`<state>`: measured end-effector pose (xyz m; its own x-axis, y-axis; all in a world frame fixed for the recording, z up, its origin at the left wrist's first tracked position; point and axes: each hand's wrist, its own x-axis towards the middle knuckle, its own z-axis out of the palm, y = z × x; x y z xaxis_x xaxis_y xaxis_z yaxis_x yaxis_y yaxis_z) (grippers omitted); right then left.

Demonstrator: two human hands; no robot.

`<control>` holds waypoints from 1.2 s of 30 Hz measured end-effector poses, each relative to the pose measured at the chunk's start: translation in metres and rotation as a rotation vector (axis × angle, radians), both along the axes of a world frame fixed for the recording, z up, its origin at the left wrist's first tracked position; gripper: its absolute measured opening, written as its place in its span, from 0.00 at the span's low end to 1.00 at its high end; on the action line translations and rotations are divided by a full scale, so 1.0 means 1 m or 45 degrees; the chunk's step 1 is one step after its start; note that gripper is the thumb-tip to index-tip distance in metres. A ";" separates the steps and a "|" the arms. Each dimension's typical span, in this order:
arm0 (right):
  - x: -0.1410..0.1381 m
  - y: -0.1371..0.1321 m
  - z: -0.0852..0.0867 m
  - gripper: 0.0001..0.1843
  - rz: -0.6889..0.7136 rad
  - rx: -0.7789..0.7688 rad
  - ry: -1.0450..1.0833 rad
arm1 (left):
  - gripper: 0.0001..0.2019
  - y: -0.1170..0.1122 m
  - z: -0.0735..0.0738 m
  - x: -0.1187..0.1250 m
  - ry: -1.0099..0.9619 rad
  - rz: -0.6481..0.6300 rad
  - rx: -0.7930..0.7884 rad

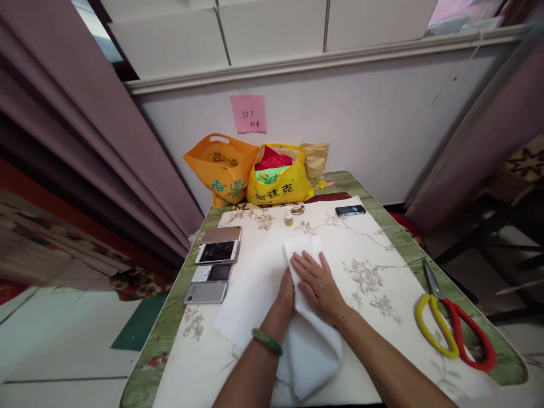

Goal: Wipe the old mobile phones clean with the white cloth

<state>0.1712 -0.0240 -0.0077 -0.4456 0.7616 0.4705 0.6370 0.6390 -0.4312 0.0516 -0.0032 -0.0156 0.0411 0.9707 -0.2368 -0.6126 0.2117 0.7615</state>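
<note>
Right hand (319, 286) lies flat, fingers spread, on the white wadding (255, 277). Left hand (286, 292) is partly hidden under its fold; grip cannot be told.

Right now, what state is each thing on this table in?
white cloth, spread flat, one part folded over.
right hand, open, pressing flat on the fold.
left hand, partly hidden under the fold, grip unclear.
scissors, shut, lying flat.
yellow bag, upright, mouth open, filled.
small bottle, upright, capped.
phones, lying flat in a row, visible screens dark.
</note>
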 end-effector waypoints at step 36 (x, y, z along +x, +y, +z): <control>0.018 0.003 -0.006 0.17 -0.651 -0.318 1.089 | 0.18 0.001 0.015 0.004 -0.111 0.050 -0.077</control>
